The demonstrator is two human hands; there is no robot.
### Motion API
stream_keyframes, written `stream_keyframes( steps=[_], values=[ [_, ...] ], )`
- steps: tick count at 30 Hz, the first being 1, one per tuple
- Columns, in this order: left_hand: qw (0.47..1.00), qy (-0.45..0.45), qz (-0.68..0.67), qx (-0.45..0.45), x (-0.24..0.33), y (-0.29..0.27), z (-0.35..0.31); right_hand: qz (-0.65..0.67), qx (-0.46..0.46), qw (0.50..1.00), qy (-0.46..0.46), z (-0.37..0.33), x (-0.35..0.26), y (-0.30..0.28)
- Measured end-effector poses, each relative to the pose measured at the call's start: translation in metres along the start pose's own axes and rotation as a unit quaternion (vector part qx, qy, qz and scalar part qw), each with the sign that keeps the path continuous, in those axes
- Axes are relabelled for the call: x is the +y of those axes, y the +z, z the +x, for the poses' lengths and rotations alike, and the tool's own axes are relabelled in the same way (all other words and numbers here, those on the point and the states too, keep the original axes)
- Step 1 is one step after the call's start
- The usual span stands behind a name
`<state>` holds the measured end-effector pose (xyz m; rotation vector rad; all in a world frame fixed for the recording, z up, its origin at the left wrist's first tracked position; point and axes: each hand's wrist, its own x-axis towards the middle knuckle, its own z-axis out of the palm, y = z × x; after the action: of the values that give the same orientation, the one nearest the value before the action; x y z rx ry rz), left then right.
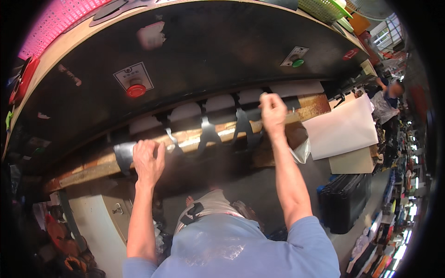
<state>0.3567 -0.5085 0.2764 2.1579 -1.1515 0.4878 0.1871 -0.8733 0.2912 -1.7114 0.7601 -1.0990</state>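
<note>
A large black press machine (pixel 208 41) fills the upper part of the view, with a worn wooden board (pixel 97 167) under its head. A dark grey sheet (pixel 208 132) with cut-out shapes lies along the board's front edge. My left hand (pixel 148 160) is closed on the left end of this sheet. My right hand (pixel 272 112) is closed on its right end, up by the gap under the press head. Pale cut pieces (pixel 185 111) show in the gap behind the sheet.
A red round button (pixel 136 90) and a green button (pixel 297 62) sit on the press front. White and tan sheets (pixel 345 127) lie at the right. A black crate (pixel 345 201) stands on the floor. Another person (pixel 387 99) works at far right. A pink basket (pixel 55 21) sits on top.
</note>
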Motion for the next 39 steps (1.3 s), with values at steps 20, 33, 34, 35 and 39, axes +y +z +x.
stream_keyframes(
  steps=[20,33,34,35,39],
  values=[
    [0.997,-0.077,0.026,-0.009,0.01,0.001,0.013,-0.097,-0.072,0.991,-0.049,-0.032,0.015,0.011],
    [0.988,-0.121,-0.054,-0.076,-0.008,-0.027,0.01,-0.22,-0.322,0.895,-0.217,-0.13,-0.063,0.186],
    [0.99,-0.105,-0.02,-0.09,-0.01,-0.021,0.008,-0.223,-0.301,0.898,-0.232,-0.135,-0.064,0.189],
    [0.986,-0.116,0.017,-0.121,-0.01,-0.015,0.004,-0.199,-0.303,0.902,-0.234,-0.139,-0.065,0.186],
    [0.991,-0.105,-0.024,-0.076,-0.003,-0.008,-0.024,-0.052,-0.362,0.927,-0.088,-0.128,-0.067,0.146]
  ],
)
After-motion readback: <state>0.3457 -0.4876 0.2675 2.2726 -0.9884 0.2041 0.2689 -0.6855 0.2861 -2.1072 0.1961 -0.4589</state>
